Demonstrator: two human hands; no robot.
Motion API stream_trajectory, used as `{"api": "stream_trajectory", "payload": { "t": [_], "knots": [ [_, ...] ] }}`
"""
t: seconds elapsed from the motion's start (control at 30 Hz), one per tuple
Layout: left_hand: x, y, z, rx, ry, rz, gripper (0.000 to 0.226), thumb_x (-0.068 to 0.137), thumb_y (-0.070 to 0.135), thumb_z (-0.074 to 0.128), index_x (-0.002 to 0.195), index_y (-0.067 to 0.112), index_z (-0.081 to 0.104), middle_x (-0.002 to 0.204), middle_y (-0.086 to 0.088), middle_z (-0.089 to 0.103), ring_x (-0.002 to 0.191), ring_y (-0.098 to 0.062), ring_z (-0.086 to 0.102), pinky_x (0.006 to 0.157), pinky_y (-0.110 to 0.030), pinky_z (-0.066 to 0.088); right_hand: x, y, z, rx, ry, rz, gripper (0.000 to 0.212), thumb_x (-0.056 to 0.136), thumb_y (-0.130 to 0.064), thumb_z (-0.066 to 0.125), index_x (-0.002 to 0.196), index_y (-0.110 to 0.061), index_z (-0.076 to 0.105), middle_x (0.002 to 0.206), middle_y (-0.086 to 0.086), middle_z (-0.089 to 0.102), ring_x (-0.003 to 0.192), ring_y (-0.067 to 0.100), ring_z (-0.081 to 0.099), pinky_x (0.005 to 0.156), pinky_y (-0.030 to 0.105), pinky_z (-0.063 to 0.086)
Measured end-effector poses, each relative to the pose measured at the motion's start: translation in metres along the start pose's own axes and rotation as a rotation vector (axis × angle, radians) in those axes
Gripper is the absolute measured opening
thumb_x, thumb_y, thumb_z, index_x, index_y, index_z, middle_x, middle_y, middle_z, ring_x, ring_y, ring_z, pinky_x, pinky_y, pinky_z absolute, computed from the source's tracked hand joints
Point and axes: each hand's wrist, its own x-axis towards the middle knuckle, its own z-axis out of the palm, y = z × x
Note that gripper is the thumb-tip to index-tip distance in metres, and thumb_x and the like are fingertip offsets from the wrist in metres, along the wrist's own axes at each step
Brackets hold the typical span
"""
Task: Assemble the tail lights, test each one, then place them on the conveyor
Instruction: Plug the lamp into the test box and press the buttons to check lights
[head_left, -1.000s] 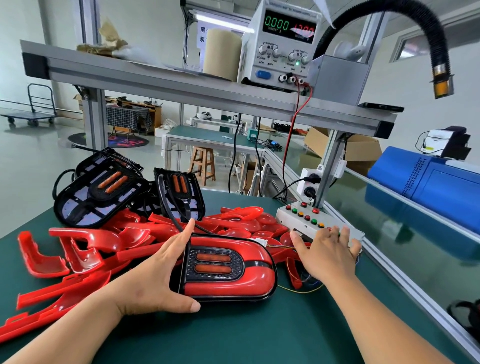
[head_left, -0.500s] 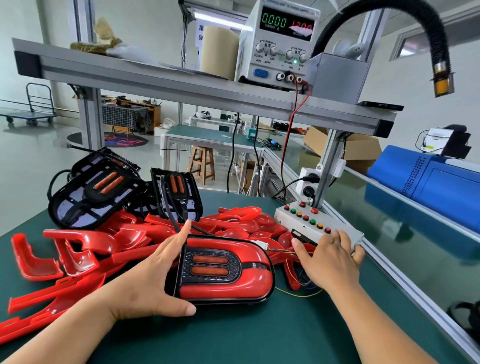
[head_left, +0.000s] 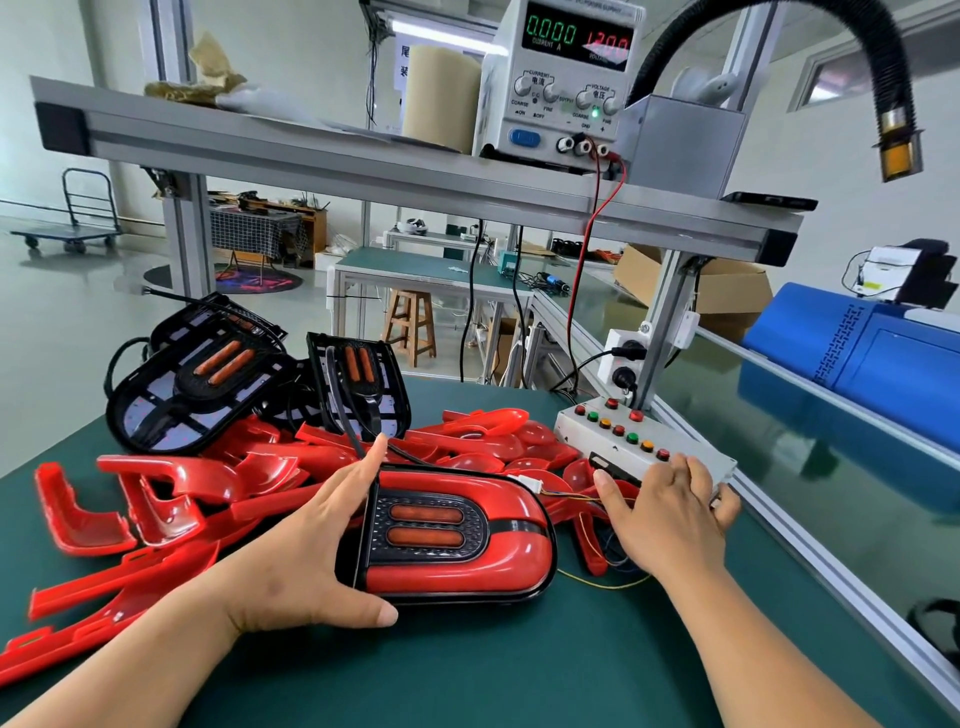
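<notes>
Our left hand (head_left: 306, 551) clamps the left end of the glossy red-and-black oval tail light (head_left: 457, 535) between thumb and forefinger; it lies flat on the green surface (head_left: 519, 670). Our right hand (head_left: 670, 514) rests against the white button box (head_left: 688, 454); we cannot tell its grip.

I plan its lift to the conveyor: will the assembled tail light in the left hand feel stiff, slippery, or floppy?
Probably stiff: the assembled tail light looks like a hard moulded shell. Its glossy red surface may slip in the left hand's grip. The wires at its right end look floppy and could snag.
</notes>
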Motion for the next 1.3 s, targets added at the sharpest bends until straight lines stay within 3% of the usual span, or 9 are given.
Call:
{"api": "stream_trajectory", "payload": {
  "t": [0.13,0.27,0.4,0.5,0.63,0.8,0.97,1.13,1.3],
  "knots": [
    [0.001,-0.002,-0.001,0.012,-0.012,-0.023,0.139,0.056,0.053,0.085,0.139,0.054,-0.026,0.152,0.033,-0.007,0.140,0.012,0.002,0.109,-0.008,0.009,0.002,0.001,-0.001,0.044,0.005,-0.010,0.095,0.082,-0.076,-0.001,0.133,-0.011,0.046,0.155,0.009,0.032,0.147,0.021,0.007,0.110,0.051,0.012],
    [0.000,-0.008,-0.004,0.026,-0.028,-0.051,0.137,0.051,0.060,0.084,0.140,0.055,-0.021,0.137,0.046,-0.012,0.124,0.029,0.000,0.093,0.009,0.006,0.006,0.005,-0.003,0.073,0.009,-0.023,0.082,0.086,-0.074,0.009,0.132,-0.016,0.044,0.157,0.006,0.030,0.147,0.022,0.010,0.110,0.050,0.013],
    [0.001,-0.009,-0.005,0.018,-0.035,-0.065,0.135,0.049,0.062,0.082,0.139,0.058,-0.018,0.134,0.050,-0.014,0.129,0.023,0.002,0.097,0.004,0.008,0.019,0.009,-0.007,0.106,0.018,-0.039,0.059,0.091,-0.067,0.026,0.116,-0.017,0.046,0.148,0.003,0.043,0.142,0.023,0.024,0.108,0.049,0.019],
    [0.002,-0.010,-0.005,0.015,-0.036,-0.070,0.135,0.050,0.064,0.082,0.139,0.060,-0.019,0.135,0.049,-0.015,0.133,0.017,0.004,0.104,-0.004,0.011,0.025,0.006,-0.006,0.129,0.038,-0.067,0.049,0.092,-0.061,0.037,0.115,-0.017,0.044,0.143,0.002,0.048,0.136,0.021,0.037,0.106,0.047,0.018],
    [0.001,-0.009,-0.005,0.011,-0.044,-0.085,0.136,0.048,0.067,0.083,0.136,0.064,-0.021,0.143,0.044,-0.015,0.137,0.012,0.004,0.110,-0.015,0.017,0.029,-0.001,-0.003,0.120,0.070,-0.130,0.052,0.093,-0.059,0.038,0.128,-0.020,0.043,0.151,0.001,0.040,0.140,0.016,0.036,0.109,0.046,0.012],
    [0.000,-0.006,-0.007,0.010,-0.046,-0.085,0.136,0.047,0.067,0.082,0.133,0.067,-0.023,0.141,0.048,-0.017,0.136,0.012,0.011,0.105,-0.009,0.024,0.044,-0.015,-0.004,0.101,0.006,-0.250,0.065,0.092,-0.067,0.030,0.138,-0.022,0.037,0.160,-0.002,0.024,0.148,0.013,0.019,0.111,0.046,0.007],
    [0.000,-0.005,-0.007,0.006,-0.041,-0.076,0.137,0.047,0.066,0.083,0.135,0.065,-0.022,0.145,0.044,-0.015,0.139,0.010,0.012,0.109,-0.013,0.026,0.057,-0.028,-0.003,0.065,-0.131,-0.277,0.086,0.088,-0.076,0.019,0.149,-0.015,0.026,0.164,0.000,0.013,0.151,0.014,0.002,0.113,0.048,0.007],
    [0.001,-0.007,-0.008,0.029,-0.048,-0.056,0.137,0.046,0.074,0.080,0.136,0.062,-0.022,0.143,0.046,-0.018,0.134,0.023,-0.003,0.104,-0.002,0.011,0.059,-0.034,-0.004,-0.006,-0.138,-0.288,0.087,0.090,-0.073,0.009,0.152,-0.014,0.023,0.164,0.000,0.013,0.150,0.012,-0.007,0.115,0.050,0.003],
    [0.001,-0.007,-0.008,0.048,-0.064,-0.069,0.138,0.042,0.077,0.077,0.136,0.063,-0.023,0.142,0.047,-0.020,0.130,0.028,-0.008,0.106,-0.004,0.008,0.060,-0.039,-0.007,-0.079,-0.175,-0.293,0.088,0.090,-0.073,0.004,0.154,-0.014,0.021,0.164,0.002,0.010,0.150,0.014,-0.009,0.115,0.050,-0.006]
  ]
}}
